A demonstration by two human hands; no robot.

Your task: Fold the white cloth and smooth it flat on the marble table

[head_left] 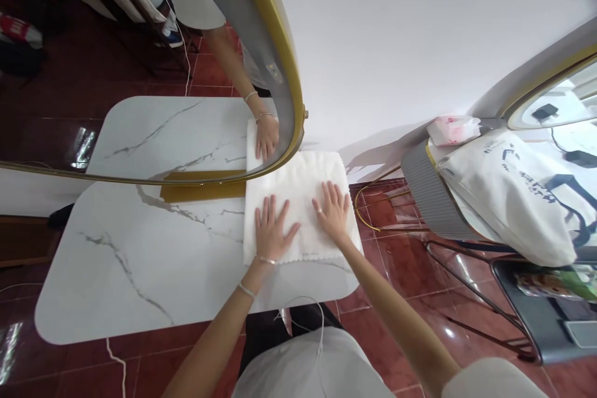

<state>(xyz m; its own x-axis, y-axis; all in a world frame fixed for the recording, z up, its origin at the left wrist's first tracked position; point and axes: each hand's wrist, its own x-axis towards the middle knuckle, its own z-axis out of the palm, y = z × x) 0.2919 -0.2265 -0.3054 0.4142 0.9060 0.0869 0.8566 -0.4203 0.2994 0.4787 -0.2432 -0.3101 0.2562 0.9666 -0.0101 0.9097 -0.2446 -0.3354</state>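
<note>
A folded white towel [305,239] with a scalloped edge lies on the right end of the marble-patterned table [140,249]. My left hand [273,227] rests flat on the towel's left part, fingers spread. On the right part of the same towel lies my right hand [333,212], its fingers stretched out and a ring on one of them. Two bracelets circle my left wrist. Both palms press on the cloth, and neither hand grips anything. The towel's back edge reaches toward the wall, beside the mirror frame.
A gold-framed mirror [284,43] overhangs the table's back. To the right, a second table [420,186] bears a white cloth bag [513,193] and a pack of tissues [452,129]. Near it stands a dark chair [536,317] on red floor tiles. A white cable [116,354] hangs below the left side.
</note>
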